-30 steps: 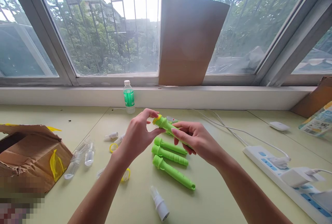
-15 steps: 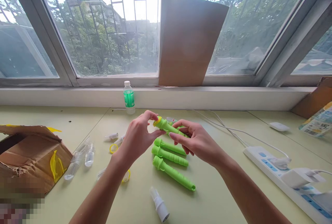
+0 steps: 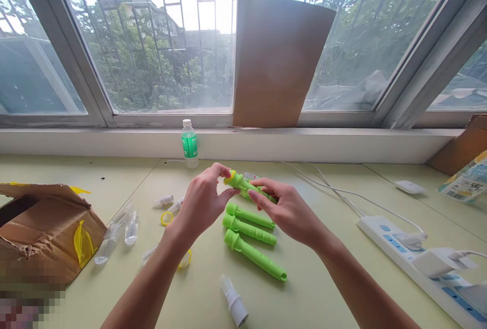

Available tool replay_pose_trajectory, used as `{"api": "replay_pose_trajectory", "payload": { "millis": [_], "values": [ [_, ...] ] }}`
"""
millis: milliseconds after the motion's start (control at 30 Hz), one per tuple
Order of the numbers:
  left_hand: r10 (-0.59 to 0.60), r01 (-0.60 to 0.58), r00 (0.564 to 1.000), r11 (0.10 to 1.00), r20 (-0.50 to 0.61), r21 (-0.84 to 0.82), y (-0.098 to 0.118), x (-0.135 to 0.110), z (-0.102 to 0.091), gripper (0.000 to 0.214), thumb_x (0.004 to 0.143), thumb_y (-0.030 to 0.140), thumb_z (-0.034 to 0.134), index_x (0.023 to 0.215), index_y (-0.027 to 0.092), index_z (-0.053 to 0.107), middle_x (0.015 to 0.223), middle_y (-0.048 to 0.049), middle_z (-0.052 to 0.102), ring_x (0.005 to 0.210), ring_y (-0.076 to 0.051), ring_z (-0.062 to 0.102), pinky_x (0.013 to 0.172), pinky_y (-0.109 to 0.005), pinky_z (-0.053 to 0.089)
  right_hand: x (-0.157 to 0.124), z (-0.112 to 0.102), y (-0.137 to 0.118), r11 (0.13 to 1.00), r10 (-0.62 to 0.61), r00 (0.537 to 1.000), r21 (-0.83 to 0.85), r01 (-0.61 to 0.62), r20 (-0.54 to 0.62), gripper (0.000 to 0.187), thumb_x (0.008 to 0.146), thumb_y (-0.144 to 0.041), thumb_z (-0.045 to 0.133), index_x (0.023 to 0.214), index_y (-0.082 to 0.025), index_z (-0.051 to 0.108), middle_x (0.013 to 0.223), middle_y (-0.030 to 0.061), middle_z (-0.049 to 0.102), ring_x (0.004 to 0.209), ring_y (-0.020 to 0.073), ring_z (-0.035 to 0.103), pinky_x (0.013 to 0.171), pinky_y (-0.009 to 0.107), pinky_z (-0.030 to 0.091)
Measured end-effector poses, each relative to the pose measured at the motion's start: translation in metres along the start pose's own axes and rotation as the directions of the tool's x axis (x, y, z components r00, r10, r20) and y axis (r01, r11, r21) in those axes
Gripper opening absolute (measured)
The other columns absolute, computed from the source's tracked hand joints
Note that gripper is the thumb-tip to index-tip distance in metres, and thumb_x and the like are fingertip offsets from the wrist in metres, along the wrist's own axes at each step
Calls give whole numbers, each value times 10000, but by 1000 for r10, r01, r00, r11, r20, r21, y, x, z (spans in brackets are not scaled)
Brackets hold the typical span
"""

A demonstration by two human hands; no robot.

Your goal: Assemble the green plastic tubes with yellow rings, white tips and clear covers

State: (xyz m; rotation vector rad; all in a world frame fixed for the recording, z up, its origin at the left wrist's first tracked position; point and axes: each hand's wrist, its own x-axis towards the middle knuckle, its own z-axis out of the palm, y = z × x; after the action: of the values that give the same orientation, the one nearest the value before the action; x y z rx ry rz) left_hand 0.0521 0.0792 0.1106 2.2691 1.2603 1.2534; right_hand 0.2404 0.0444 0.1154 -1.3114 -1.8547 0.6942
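Note:
A green plastic handle point(image 3: 243, 184) is held between both hands above the table. My left hand point(image 3: 203, 194) is closed at its far left end, thumb and fingers on the yellow ring point(image 3: 230, 177) around the threaded neck. My right hand point(image 3: 283, 207) grips the handle's body from the right, partly hiding it. Below lie more green handles point(image 3: 254, 256), side by side with their threaded ends to the left. In front of them rests a white part with a clear tip point(image 3: 235, 302). A yellow ring point(image 3: 166, 218) and small white parts point(image 3: 164, 200) lie left of my left hand.
Clear ribbed tubes point(image 3: 107, 243) lie beside an opened cardboard box point(image 3: 49, 222) at left. A bottle with a green label point(image 3: 189, 145) stands at the back by the sill. A power strip point(image 3: 411, 263) with plugs and white cables runs along the right.
My right fingers have closed further around the handle and shifted slightly left. My left hand stays at the yellow ring, nearly still.

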Motion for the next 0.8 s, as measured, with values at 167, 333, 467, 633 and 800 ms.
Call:
{"api": "replay_pose_trajectory", "payload": {
  "millis": [167, 333, 467, 633, 800],
  "values": [
    [-23, 23, 1000, 1000, 4, -2, 1, -1, -2, 250, 754, 309, 697, 932, 226, 543, 955, -20, 682, 885, -200, 656, 809, -377, 546, 1, -2, 1, 996, 52, 996, 68, -57, 77, 360, 907, -504, 437, 804, -193, 584, 625, -23, 547, 448, 85, 348, 431, 227, 290],
    [-13, 13, 1000, 1000, 24, -2, -2, -1, -3, 319, 725, 316, 723, 971, 229, 539, 990, -31, 675, 919, -220, 656, 818, -393, 547, 1, -1, 2, 986, 88, 986, 130, -106, 139, 377, 915, -508, 412, 807, -188, 580, 629, -7, 574, 436, 87, 379, 413, 222, 307],
    [-11, 12, 1000, 999, 23, -30, -2, -1, -2, 301, 731, 305, 716, 962, 227, 540, 988, -34, 680, 914, -221, 661, 810, -391, 552, 1, -2, 2, 980, 114, 982, 143, -136, 149, 399, 898, -536, 428, 833, -182, 599, 636, 0, 575, 422, 84, 373, 392, 220, 300],
    [-34, 35, 999, 999, 31, -37, 0, 0, -2, 274, 740, 305, 709, 942, 234, 538, 989, -25, 684, 883, -215, 666, 794, -385, 554, -1, -4, 0, 980, 131, 976, 127, -154, 176, 324, 821, -516, 582, 953, -221, 599, 595, -44, 510, 451, 87, 385, 387, 196, 295],
    [-41, 42, 999, 998, 23, -55, 2, 0, -2, 229, 748, 305, 704, 885, 232, 536, 941, 1, 693, 836, -192, 670, 776, -366, 558, -1, -5, -2, 973, 139, 978, 163, -164, 159, 267, 837, -447, 592, 968, -215, 573, 604, -47, 534, 451, 77, 397, 387, 183, 328]
  ]
}}
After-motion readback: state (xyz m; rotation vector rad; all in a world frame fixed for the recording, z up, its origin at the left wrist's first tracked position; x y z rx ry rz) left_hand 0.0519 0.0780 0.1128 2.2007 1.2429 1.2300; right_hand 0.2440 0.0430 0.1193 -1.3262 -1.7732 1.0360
